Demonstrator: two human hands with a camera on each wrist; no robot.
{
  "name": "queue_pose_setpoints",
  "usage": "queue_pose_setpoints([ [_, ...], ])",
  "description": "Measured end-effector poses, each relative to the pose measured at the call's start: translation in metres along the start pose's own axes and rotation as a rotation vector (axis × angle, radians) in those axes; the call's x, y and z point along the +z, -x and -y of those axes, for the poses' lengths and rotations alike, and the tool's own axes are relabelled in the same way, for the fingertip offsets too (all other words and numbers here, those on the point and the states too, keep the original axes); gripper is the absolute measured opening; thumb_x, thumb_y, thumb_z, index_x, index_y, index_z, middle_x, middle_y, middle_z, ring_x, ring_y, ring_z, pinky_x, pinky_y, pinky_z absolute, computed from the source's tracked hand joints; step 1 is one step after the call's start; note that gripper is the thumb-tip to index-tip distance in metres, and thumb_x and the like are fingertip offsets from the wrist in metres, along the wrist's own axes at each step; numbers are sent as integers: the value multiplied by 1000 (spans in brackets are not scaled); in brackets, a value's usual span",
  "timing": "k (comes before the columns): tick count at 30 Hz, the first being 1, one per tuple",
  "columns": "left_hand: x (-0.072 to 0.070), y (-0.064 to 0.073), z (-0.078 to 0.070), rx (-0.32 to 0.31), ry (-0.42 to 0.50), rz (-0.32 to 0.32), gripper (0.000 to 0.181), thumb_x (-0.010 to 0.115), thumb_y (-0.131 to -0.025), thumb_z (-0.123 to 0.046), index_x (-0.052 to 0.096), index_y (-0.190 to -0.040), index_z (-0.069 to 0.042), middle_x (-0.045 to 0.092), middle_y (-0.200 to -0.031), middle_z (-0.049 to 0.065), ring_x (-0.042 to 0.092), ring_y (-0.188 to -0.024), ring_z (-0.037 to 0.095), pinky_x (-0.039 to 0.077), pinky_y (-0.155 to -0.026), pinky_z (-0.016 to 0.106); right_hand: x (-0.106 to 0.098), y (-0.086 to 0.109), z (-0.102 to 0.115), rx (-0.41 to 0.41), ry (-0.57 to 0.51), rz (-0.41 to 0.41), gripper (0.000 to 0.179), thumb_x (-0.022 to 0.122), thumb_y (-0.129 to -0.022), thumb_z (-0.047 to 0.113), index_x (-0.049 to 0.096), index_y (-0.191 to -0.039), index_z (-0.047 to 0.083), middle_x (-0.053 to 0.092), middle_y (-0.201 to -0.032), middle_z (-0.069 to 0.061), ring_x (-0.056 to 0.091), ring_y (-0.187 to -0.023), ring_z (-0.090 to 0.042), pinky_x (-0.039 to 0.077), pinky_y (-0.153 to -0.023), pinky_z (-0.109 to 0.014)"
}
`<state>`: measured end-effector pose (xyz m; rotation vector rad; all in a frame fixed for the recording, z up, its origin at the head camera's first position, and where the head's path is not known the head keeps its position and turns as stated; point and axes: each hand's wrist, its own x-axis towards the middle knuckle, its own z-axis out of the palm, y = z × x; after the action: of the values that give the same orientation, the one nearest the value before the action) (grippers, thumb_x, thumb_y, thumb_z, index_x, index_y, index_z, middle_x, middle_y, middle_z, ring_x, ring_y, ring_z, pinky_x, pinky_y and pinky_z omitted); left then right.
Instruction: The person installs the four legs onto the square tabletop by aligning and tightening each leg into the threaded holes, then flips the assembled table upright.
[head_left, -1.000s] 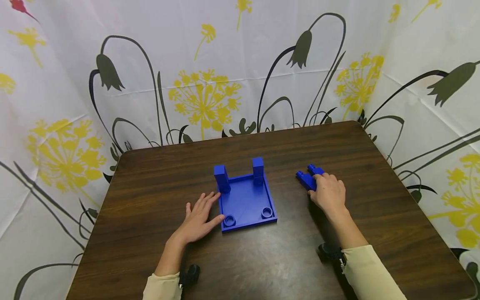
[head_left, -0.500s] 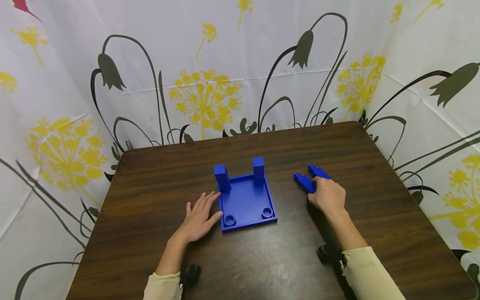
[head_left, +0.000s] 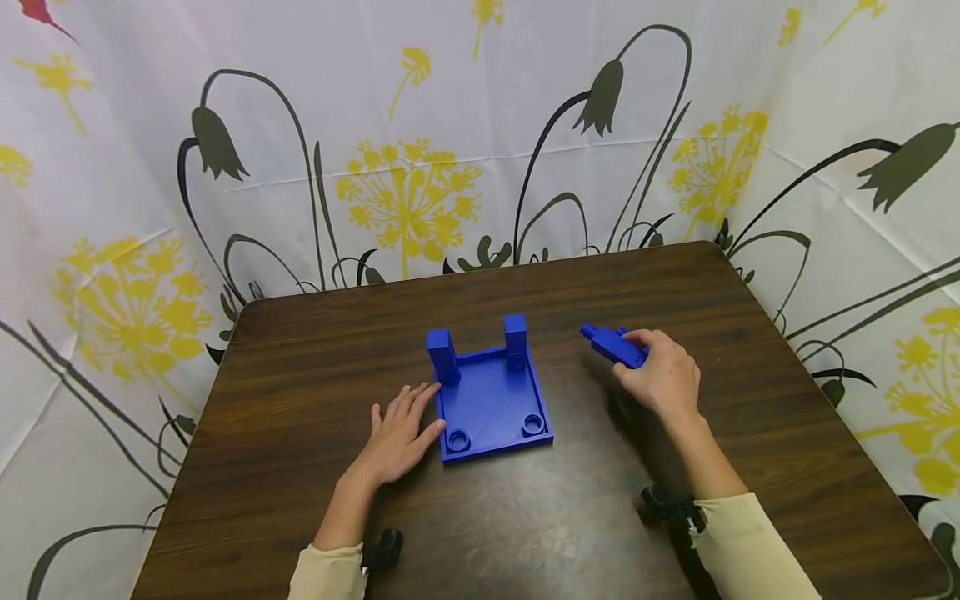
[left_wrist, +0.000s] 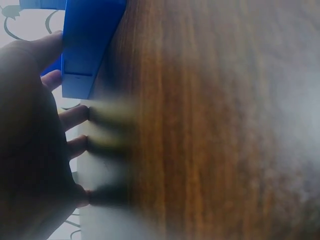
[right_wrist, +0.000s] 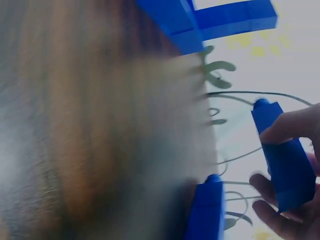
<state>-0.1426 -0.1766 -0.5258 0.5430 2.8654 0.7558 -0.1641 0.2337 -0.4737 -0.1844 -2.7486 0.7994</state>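
Observation:
A square blue tray (head_left: 491,400) with a low rim sits on the brown table. Two blue posts (head_left: 443,357) stand upright at its far corners; round sockets (head_left: 533,426) mark the near ones. My left hand (head_left: 393,440) lies with fingers spread, fingertips touching the tray's left side. In my right hand (head_left: 663,373) a loose blue peg-ended post (right_wrist: 285,155) is pinched between thumb and fingers, raised above the table right of the tray. Another blue post (right_wrist: 207,210) lies on the table, mostly hidden behind the held one in the head view.
The wood-grain table (head_left: 322,350) reaches a flower-printed curtain (head_left: 465,100) at its back and sides. Dark cameras are strapped to both wrists.
My right hand has taken hold of the nearer loose post and lifted it off the table. The left hand and tray have stayed where they were.

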Motion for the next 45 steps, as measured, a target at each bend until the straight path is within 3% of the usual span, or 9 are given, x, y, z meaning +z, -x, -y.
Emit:
queue_pose_setpoints([
  [4, 1, 0, 1, 11, 10, -1, 62, 43, -101, -52, 27, -156, -26, 27, -158, 11, 14, -146, 39, 0, -102, 76, -6, -2, 5, -95, -152, -4, 39, 80, -73, 17, 71, -111, 14, 66, -107, -8, 62, -89, -33, 46, -72, -49],
  [9, 2, 0, 4, 3, 16, 13, 63, 41, -101, -54, 25, -156, -28, 25, -159, 8, 11, -148, 36, -2, -103, 74, -16, -2, 13, -168, -443, 36, 40, 84, -72, 7, 70, -110, 7, 68, -107, -14, 61, -92, -30, 47, -78, -41],
  [15, 2, 0, 2, 6, 18, 7, 62, 42, -101, -52, 26, -156, -27, 26, -159, 9, 12, -147, 36, -2, -103, 75, -21, 0, 22, -195, -757, 75, 45, 85, -72, 1, 67, -113, 4, 67, -103, -9, 62, -84, -22, 52, -69, -26],
  [19, 0, 1, 0, 14, 26, -9, 62, 45, -102, -49, 28, -155, -24, 28, -158, 12, 14, -146, 40, -1, -101, 76, -15, 3, 30, -231, -926, 163, 40, 78, -77, -8, 64, -113, -3, 69, -96, -5, 65, -79, -17, 54, -69, -25],
  [23, -1, 1, -1, 10, 34, -10, 62, 46, -101, -49, 29, -155, -24, 28, -158, 13, 14, -146, 40, -1, -102, 75, -3, 6, 44, -297, -1067, 301, 38, 72, -83, -9, 59, -119, -7, 70, -104, -12, 70, -90, -21, 56, -79, -30],
  [26, 1, 1, 0, 2, 25, 3, 62, 44, -102, -51, 27, -156, -26, 27, -159, 11, 12, -147, 38, -2, -103, 75, 10, 8, 57, -361, -1092, 375, 39, 70, -85, -8, 56, -121, -8, 67, -108, -19, 69, -93, -23, 56, -81, -33],
  [30, 1, 1, 1, 2, 15, 11, 62, 42, -101, -52, 26, -156, -27, 27, -159, 11, 12, -147, 37, -2, -103, 75, 27, 11, 76, -406, -1064, 443, 39, 70, -86, -6, 56, -122, -6, 63, -110, -18, 67, -100, -22, 55, -85, -36],
  [38, -1, 0, -1, -2, 17, 1, 61, 46, -101, -50, 29, -155, -26, 28, -158, 12, 14, -146, 39, -1, -102, 76, 56, 24, 113, -407, -971, 559, 38, 72, -86, -1, 58, -121, 0, 63, -112, -13, 64, -103, -27, 51, -90, -47],
  [45, -2, 0, -1, 1, 20, 6, 62, 43, -101, -52, 27, -156, -28, 28, -158, 13, 14, -146, 41, 0, -101, 77, 68, 38, 143, -452, -1031, 661, 40, 68, -86, -9, 55, -124, -7, 62, -117, -21, 64, -109, -30, 50, -92, -49],
])
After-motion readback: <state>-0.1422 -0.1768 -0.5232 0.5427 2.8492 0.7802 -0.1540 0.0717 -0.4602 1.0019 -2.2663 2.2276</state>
